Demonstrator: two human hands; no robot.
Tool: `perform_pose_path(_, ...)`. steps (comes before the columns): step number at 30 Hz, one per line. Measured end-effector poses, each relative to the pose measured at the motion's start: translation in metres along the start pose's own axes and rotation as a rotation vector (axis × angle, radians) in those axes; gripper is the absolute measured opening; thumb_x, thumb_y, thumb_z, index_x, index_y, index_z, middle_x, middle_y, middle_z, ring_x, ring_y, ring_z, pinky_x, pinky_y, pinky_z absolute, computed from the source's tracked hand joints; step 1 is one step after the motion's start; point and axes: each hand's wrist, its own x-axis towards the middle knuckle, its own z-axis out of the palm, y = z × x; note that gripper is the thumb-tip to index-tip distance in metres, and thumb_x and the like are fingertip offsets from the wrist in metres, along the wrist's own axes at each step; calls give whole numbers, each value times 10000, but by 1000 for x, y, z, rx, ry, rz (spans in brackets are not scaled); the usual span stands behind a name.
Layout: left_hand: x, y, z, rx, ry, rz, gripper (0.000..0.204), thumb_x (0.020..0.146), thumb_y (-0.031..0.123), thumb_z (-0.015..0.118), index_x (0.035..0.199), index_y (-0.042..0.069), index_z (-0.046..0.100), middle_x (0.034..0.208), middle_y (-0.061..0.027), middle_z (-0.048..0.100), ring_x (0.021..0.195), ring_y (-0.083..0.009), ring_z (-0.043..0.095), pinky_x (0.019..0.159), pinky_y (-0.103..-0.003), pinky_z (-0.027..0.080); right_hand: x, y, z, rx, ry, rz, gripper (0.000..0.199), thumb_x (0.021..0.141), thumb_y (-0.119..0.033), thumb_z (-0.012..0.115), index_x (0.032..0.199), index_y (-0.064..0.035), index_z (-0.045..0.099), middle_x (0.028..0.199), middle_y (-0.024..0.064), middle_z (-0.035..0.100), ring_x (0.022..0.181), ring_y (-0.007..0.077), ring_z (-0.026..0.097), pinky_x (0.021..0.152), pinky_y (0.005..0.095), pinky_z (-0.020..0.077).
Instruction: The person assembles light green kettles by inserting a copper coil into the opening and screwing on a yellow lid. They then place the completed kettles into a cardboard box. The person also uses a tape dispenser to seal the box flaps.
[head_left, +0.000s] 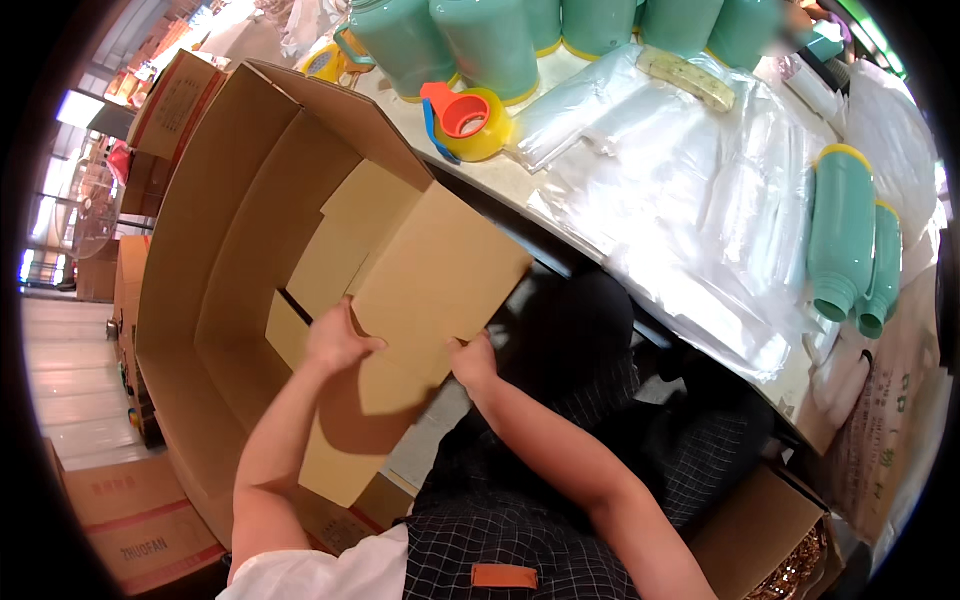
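A flat brown cardboard piece with slits and folded panels (430, 265) spans between my two hands, tilted over the open side of a large cardboard box (235, 220). My left hand (340, 342) is closed on its near-left part, thumb pointing right across the panel. At its right edge my right hand (473, 362) pinches the cardboard between thumb and fingers. Notched tan panels lie farther left, inside the big box; where they join the held piece I cannot tell.
To the right runs a table (560, 205) with clear plastic bags (680, 170), a tape dispenser (468, 122) and several green bottles (485, 45). Two more green bottles (842, 225) lie at its right end. Cartons (145, 520) stand at lower left; an open box (770, 530) sits at lower right.
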Motion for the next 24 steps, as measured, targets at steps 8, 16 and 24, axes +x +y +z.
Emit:
perform_pose_path(8, 30, -10, 58, 71, 382, -7, 468, 771, 321, 852, 1115, 77, 651, 926, -165, 732, 861, -389, 704, 736, -481, 574, 0, 21, 18, 225, -18, -597, 360, 879, -25, 673, 1213, -31, 540, 1181, 133, 592, 947, 229, 624, 847, 328, 522)
perform_pose_path(16, -20, 55, 91, -22, 381, -52, 623, 708, 243, 907, 1197, 27, 588, 1108, -204, 696, 1044, -420, 663, 877, -478, 540, -113, -106, -206, 284, 445, -915, 224, 887, 12, 644, 1104, -45, 652, 1091, 120, 666, 997, 256, 656, 938, 344, 516)
perform_pose_path(24, -25, 80, 75, -128, 542, 243, 667, 754, 117, 829, 1329, 7, 511, 1354, -218, 540, 1270, -415, 506, 1073, -493, 413, -98, -119, -483, -25, 1518, -545, 873, 760, -202, 862, 1438, 23, 359, 1434, 240, 403, 1290, 399, 463, 1110, 450, 377)
